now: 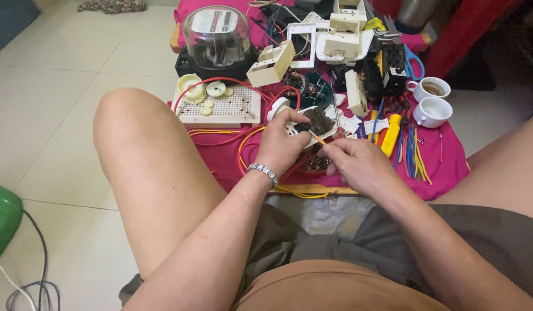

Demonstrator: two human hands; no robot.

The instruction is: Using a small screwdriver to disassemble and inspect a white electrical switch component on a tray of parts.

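Head view: a white socket plate with a dark insert sits on the pink cloth, just in front of the perforated board. The left hand has its fingers closed round the plate. The right hand pinches a thin screwdriver, its tip against the plate. Two white cups stand well right of the board; a glass-domed meter stands behind it.

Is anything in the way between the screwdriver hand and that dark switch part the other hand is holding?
Nothing visible. The right hand points a thin screwdriver straight at the dark switch part held by the left hand; the gap between them is open.
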